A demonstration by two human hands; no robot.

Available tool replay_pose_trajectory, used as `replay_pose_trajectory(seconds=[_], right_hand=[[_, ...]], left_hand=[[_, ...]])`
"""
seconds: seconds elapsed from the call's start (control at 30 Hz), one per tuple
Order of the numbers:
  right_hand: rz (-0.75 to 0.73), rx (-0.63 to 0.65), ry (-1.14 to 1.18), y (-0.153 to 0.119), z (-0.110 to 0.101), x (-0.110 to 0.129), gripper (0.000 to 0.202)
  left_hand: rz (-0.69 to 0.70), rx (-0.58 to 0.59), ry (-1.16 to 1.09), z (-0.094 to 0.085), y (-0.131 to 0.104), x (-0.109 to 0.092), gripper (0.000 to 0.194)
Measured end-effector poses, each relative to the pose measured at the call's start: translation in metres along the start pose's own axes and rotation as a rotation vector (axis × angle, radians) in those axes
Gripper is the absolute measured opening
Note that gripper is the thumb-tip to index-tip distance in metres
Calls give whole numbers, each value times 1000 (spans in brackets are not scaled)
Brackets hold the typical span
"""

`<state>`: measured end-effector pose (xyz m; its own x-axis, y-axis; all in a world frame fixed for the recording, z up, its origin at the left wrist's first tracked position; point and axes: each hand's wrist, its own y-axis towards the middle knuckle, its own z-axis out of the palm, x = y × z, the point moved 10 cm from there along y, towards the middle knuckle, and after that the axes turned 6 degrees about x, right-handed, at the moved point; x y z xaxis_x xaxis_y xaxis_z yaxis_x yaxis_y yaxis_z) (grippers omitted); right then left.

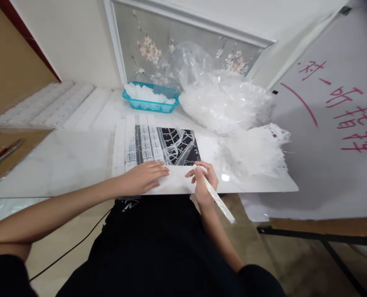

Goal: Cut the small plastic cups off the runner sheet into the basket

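My left hand (143, 177) lies flat near the front edge of the white table, fingers stretched toward a dark sheet with white line patterns (183, 146). On the sheet's left part lie rows of small white pieces (146, 142). Thin white strands rest loosely over its right part. My right hand (205, 181) is closed around a long, slim white stick-like tool (219, 201), its upper end close to the sheet's lower right corner. The tool's long end slants down past the table edge. Its exact kind cannot be made out.
A blue basket (152, 106) with white pieces stands at the back. A clear plastic bag (227, 103) and a heap of thin white strands (254, 152) sit right. Rows of white pieces (47, 105) and a pen (5, 152) are left. A whiteboard (325, 165) stands right.
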<state>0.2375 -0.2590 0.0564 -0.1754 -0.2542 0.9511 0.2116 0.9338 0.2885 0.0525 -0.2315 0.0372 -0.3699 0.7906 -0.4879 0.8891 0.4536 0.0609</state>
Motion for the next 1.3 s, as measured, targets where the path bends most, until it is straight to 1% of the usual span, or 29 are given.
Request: replay_pose_trajectory(seconds=[0.03,0.07,0.17,0.23,0.3,0.4,0.5,0.63,0.7,0.77,0.8,0.87,0.93,1.0,1.07,1.13,1.17,1.2,1.23,1.27,1.3], right_hand=[[-20,19,-105,5,-2,2,21],[-35,66,-225,11,-1,1,22],[-97,283,-519,26,15,-12,24],[-163,413,-618,30,27,-22,26],[-217,495,-689,33,38,-29,21],[-263,552,-757,39,49,-32,16],[-302,584,-814,45,57,-29,8],[-385,637,-886,48,66,-23,13],[-406,641,-893,51,64,-20,14],[-387,610,-876,57,54,-16,14],[-367,581,-862,62,46,-14,14],[-319,486,-829,73,22,-9,12],[-272,332,-783,84,-13,-3,10],[-238,153,-756,92,-53,2,6],[-200,-11,-763,96,-92,7,5],[-160,-127,-787,94,-121,12,5],[-152,-156,-797,91,-129,16,6],[-154,-166,-795,87,-131,21,8],[-166,-155,-770,80,-127,27,11],[-179,-130,-723,72,-117,33,13],[-187,-87,-639,63,-103,37,15]], left_hand=[[9,-2,95,3,1,-3,42],[4,-14,171,4,2,-4,43],[-43,-65,310,0,-1,-3,43],[-63,-100,352,-5,-5,-2,42],[-68,-121,367,-9,-9,0,41],[-69,-130,358,-13,-12,2,41],[-76,-114,342,-14,-10,5,42],[-76,-68,353,-12,-5,3,42],[-66,-50,361,-11,-3,2,43],[-62,-55,360,-12,-4,2,42],[-62,-64,357,-13,-5,2,42],[-64,-77,348,-14,-8,2,41],[-63,-76,340,-13,-10,2,40],[-51,-61,338,-12,-10,1,39],[-37,-47,342,-12,-8,0,39],[-29,-29,349,-12,-5,-2,38],[-26,-19,355,-12,-2,-2,38],[-22,-9,361,-12,0,-3,38],[-16,-2,367,-12,2,-4,38],[-10,1,370,-12,5,-5,38],[-2,-2,369,-13,7,-6,38]])
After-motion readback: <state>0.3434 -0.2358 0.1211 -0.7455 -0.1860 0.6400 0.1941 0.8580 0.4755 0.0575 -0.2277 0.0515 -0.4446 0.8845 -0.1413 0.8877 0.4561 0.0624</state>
